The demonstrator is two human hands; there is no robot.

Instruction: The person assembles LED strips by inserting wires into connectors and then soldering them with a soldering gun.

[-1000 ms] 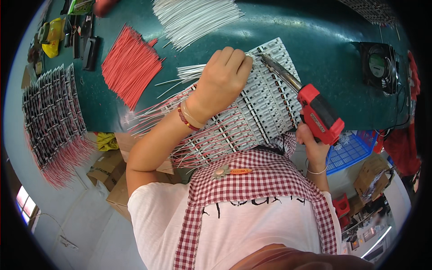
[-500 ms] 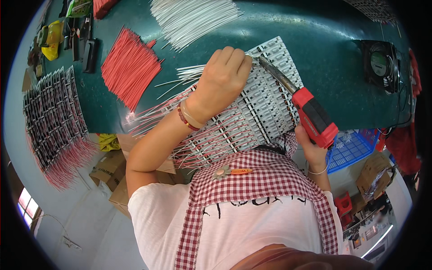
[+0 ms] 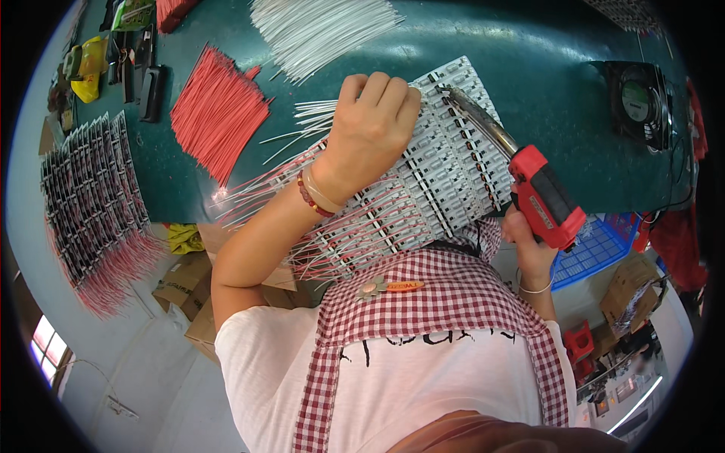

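A panel of small circuit boards [image 3: 445, 162] lies tilted at the table's front edge, with red and white wires [image 3: 355, 226] trailing from its left part. My left hand [image 3: 374, 124] is closed over its upper left edge, fingertips bent down. What they pinch is hidden, though loose white wires [image 3: 313, 113] stick out beside the hand. My right hand [image 3: 527, 243] grips a red and black soldering gun [image 3: 545, 195] from below, at the panel's right. Its long metal tip points up and left, over the panel's upper rows, a little right of my left fingers.
On the green table [image 3: 529, 68] lie a red wire bundle [image 3: 219, 113] and a white wire bundle [image 3: 325, 34]. A wired panel stack [image 3: 94, 204] hangs at the left. A black fan-like device [image 3: 638, 106] stands at right, above a blue crate [image 3: 593, 249]. Cardboard boxes [image 3: 185, 283] sit below.
The soldering gun and my right hand have shifted to the right, the tip moving slightly up and right. My left hand has moved slightly up and left. The panel has shifted a little.
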